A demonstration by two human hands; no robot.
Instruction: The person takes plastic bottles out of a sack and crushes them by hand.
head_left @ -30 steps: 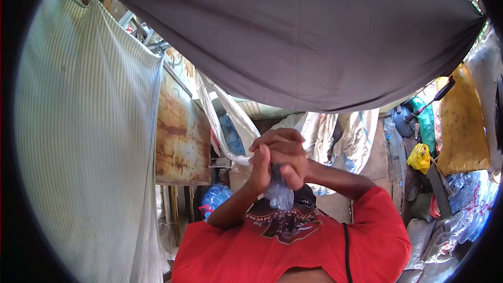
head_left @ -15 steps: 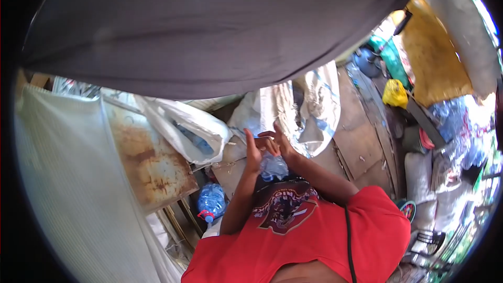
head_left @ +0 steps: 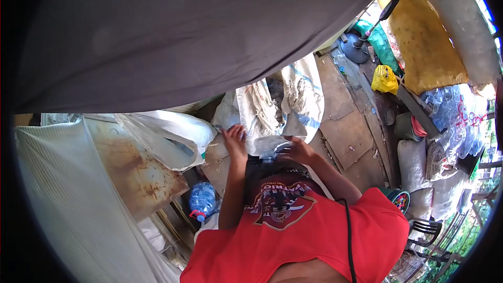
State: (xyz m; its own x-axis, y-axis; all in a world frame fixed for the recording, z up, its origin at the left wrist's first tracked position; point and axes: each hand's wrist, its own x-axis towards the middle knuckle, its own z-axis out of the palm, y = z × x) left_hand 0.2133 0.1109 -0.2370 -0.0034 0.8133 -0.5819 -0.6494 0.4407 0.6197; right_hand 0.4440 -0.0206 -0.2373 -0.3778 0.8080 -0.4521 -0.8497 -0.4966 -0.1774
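Shirt (head_left: 325, 230) red w/ blk print; rusty-brn panel (head_left: 139, 175); bag (head_left: 385, 79) yellow.

crumpled clear bottle (head_left: 266, 146) (rather blurred), at the right hand (head_left: 297, 151).

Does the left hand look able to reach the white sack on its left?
Probably yes: the left hand looks empty, and nothing visible stands between it and the white sack.
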